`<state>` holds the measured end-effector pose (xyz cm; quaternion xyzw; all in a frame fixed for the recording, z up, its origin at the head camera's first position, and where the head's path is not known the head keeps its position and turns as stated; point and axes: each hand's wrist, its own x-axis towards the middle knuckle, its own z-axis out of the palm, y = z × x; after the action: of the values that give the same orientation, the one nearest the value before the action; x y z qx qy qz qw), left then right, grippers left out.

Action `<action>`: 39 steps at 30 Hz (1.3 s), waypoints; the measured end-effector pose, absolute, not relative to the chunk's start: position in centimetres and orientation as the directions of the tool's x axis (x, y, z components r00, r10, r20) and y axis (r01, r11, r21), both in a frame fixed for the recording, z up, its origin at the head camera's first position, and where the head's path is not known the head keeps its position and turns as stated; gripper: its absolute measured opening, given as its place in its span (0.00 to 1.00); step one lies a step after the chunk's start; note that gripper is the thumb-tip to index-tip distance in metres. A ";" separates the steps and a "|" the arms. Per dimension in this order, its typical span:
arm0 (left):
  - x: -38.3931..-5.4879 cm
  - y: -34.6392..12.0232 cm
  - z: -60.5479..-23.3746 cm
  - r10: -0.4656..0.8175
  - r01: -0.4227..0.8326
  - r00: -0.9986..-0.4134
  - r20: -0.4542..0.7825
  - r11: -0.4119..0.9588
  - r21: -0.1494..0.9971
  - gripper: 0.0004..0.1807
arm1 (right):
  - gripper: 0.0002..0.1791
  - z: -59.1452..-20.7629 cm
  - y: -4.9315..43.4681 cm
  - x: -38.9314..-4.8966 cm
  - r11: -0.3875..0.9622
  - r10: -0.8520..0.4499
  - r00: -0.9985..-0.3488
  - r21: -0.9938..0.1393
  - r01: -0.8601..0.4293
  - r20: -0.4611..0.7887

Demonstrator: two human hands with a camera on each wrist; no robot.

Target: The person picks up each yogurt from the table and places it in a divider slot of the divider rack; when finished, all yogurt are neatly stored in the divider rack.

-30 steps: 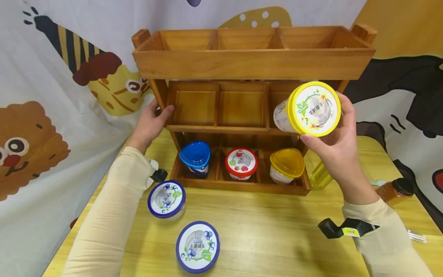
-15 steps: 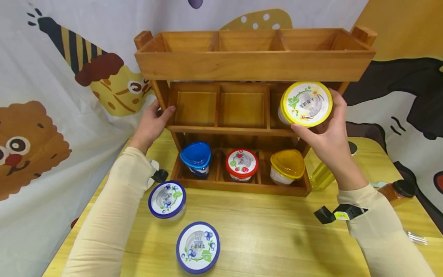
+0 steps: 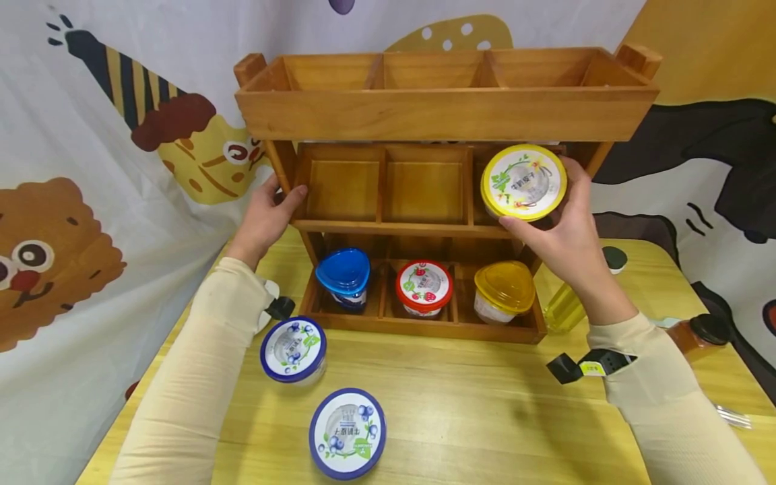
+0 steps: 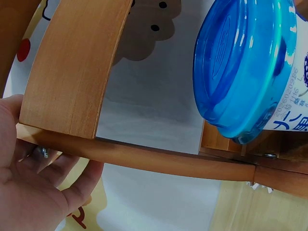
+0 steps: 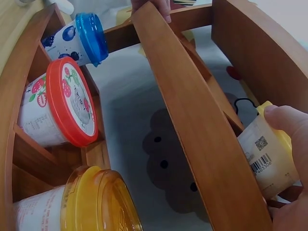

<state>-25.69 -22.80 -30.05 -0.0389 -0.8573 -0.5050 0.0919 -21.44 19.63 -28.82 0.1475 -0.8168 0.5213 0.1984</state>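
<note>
Left hand gripping the brown wooden rack, right hand holding a round yellow-lidded white tub at its middle tier's right, three lidded cups seem done below, two round blue-lidded tubs unshelved near-left.

What kind of room can't be told — a cloth-backed set-up. Cartoon-printed fabric hangs behind a wooden worktop and rack.

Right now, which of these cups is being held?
The cup with the yellow-rimmed white lid; only this one is held, by the right hand.
</note>
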 end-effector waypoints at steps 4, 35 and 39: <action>-25.7 -22.7 -30.0 -0.025 0.159 -0.980 0.196 0.486 0.860 0.31 | 0.59 -28.8 19.6 -21.6 0.454 -0.050 -0.878 -0.772 -0.444 0.476; -25.6 -22.9 -30.1 -0.025 0.144 -0.983 0.180 0.495 0.857 0.33 | 0.58 -27.6 20.5 -18.5 0.379 -0.038 -0.843 -0.773 -0.509 0.537; -25.7 -23.0 -30.1 -0.023 0.153 -0.982 0.186 0.477 0.865 0.32 | 0.57 -27.0 20.4 -17.5 0.382 -0.027 -0.819 -0.751 -0.539 0.574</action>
<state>-25.67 -22.97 -30.14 -0.0379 -0.8552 -0.5098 0.0861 -17.51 20.41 -26.97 0.1780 -0.7950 0.5265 0.2429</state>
